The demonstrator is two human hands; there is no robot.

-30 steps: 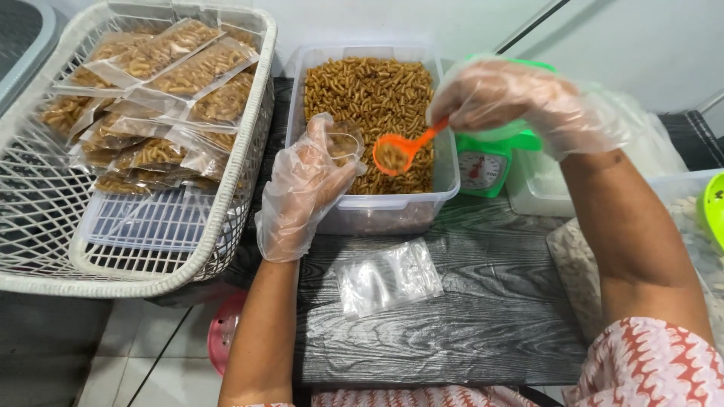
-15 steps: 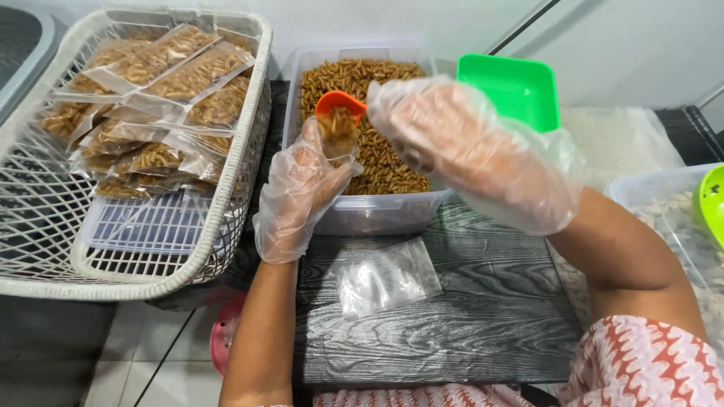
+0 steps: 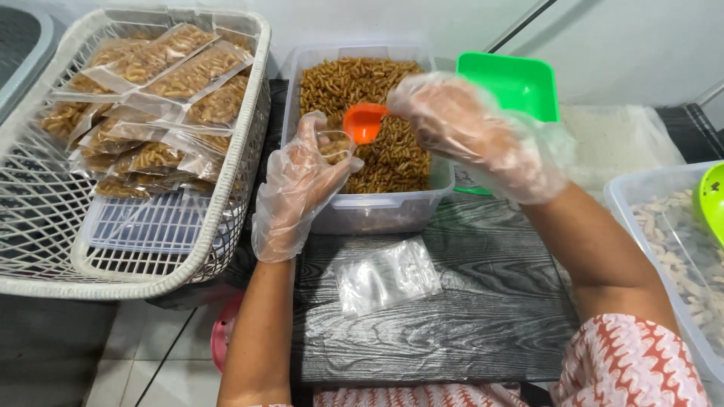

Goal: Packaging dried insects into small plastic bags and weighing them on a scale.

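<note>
Head view: snack-filled tub (basket likewise)

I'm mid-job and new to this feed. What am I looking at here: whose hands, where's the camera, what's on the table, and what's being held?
The single view comes from a camera on the person's head, looking down at their own gloved hands. The left hand holds a small clear bag open. The right hand tips an orange scoop toward it, above a clear tub of brown snack sticks. On the dark board lie empty clear bags. A white basket on the left holds filled packets. A green container stands behind.
</note>
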